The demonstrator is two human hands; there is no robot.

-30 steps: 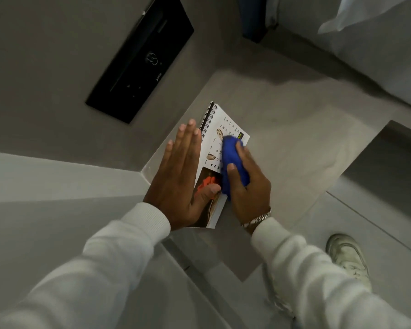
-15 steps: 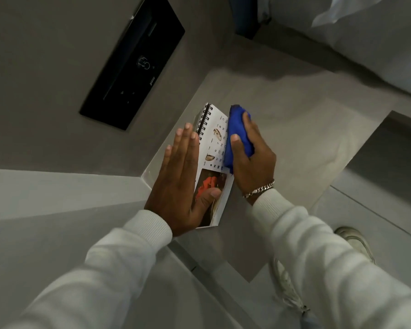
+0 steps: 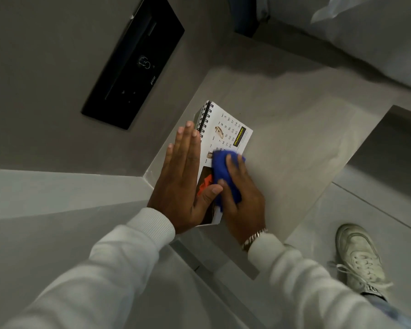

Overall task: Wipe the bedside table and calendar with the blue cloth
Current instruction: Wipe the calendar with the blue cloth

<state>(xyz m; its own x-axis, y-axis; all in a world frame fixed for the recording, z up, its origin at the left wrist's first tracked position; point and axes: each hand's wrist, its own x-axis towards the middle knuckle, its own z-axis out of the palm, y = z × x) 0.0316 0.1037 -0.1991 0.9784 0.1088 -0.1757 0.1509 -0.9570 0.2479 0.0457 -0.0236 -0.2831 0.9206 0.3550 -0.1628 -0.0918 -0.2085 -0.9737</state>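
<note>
Now blue cloth (image 3: 224,173) lies under right grip (image 3: 241,200), on calendar (image 3: 226,131).

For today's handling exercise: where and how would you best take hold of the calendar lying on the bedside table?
Grip the calendar by its bare far right corner, coming from the right: it lies flat, the left hand covers its left side, and the right hand presses the blue cloth on its lower half.

Right hand (image 3: 243,198) with blue cloth (image 3: 226,176) back down from calendar's (image 3: 230,131) spiral end to its lower half, beside left thumb. Date grid uncovered again. White shoe (image 3: 358,257) fuller in view.
</note>
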